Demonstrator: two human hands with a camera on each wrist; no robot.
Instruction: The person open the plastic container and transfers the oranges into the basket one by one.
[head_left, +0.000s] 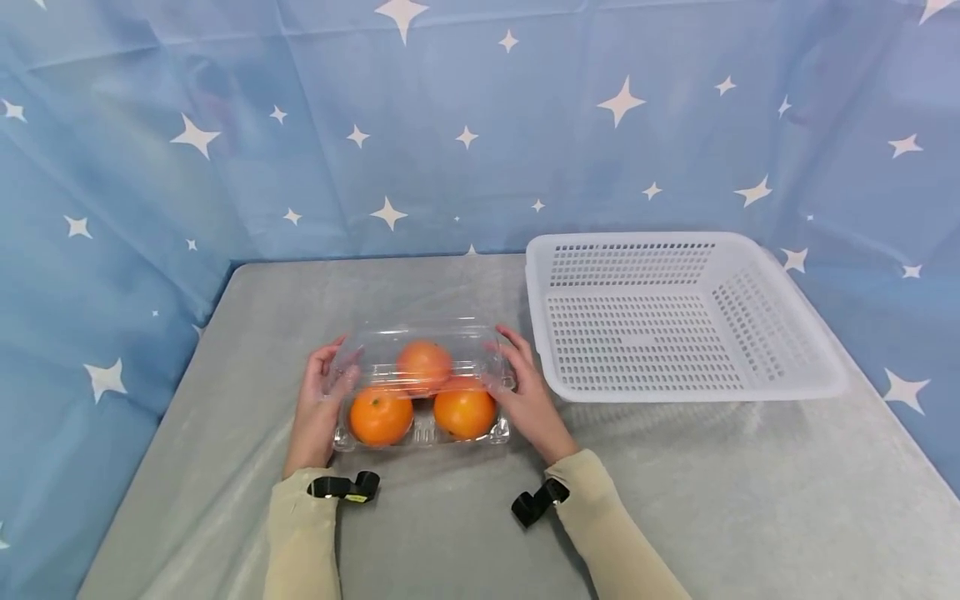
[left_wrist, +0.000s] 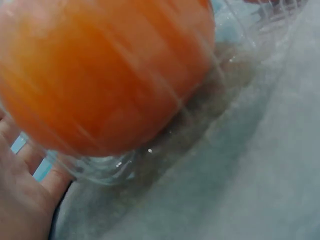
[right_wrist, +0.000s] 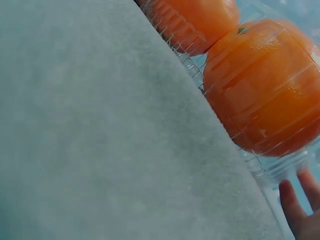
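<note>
Beyond the fingers (head_left: 519, 345), a blue curtain (head_left: 540, 100) patterned with white stars is hung; beneath them, a grey tabletop (head_left: 720, 492) is seen, apparently cloth-covered.

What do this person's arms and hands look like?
The left sleeve and right sleeve are long and beige. Each wrist wears a black strap with a chunky black device; the left device bears a yellow patch. The left hand and right hand are gloveless; no cables show.

Oranges (head_left: 382, 416) in container (head_left: 424, 434) — basket (head_left: 645, 342) to the right
</note>
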